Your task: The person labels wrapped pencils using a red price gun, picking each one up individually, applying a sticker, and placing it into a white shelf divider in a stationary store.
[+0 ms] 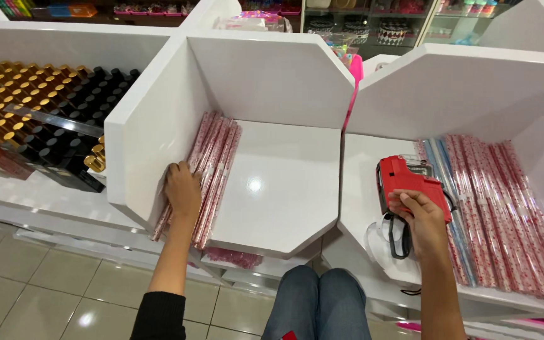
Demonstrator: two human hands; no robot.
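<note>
left hand (182, 189) fingers hidden among pink rolls (212, 170), red price gun (410, 182) partly covered

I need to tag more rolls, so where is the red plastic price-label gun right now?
The red plastic price-label gun is in the right hand, on the right white shelf compartment, beside the pink-dotted wrapped rolls.

Gold and black capped bottles (39, 107), perhaps

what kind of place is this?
Most likely a retail shop. White display bins hold wrapped pink rolls, gold and black capped items fill a shelf, and the right hand grips a red price-label gun.
</note>
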